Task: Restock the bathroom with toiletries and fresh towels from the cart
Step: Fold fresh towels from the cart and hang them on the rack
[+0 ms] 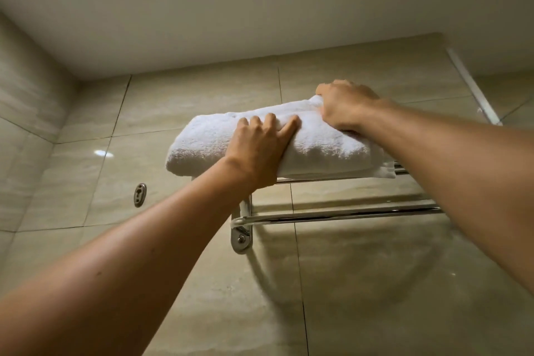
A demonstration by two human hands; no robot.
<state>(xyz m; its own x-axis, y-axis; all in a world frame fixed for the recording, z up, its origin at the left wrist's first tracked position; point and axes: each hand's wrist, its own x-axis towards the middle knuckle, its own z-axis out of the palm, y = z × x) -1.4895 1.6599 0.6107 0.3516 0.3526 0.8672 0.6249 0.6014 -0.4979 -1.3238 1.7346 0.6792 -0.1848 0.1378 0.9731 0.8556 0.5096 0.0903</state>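
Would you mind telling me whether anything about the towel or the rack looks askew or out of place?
The folded white towel overhangs the left end of the chrome rack, so it sits off-centre. The left hand presses flat on it; the right hand grips its far edge. Nothing looks damaged.

Left arm: bare, extended from 7 o'clock upward; left hand (261, 150) laid flat, fingers straight and slightly spread, pressing forward. Right arm: bare, extended from 3 o'clock toward centre; right hand (345, 105) knuckles up, fingers curled over and gripping.
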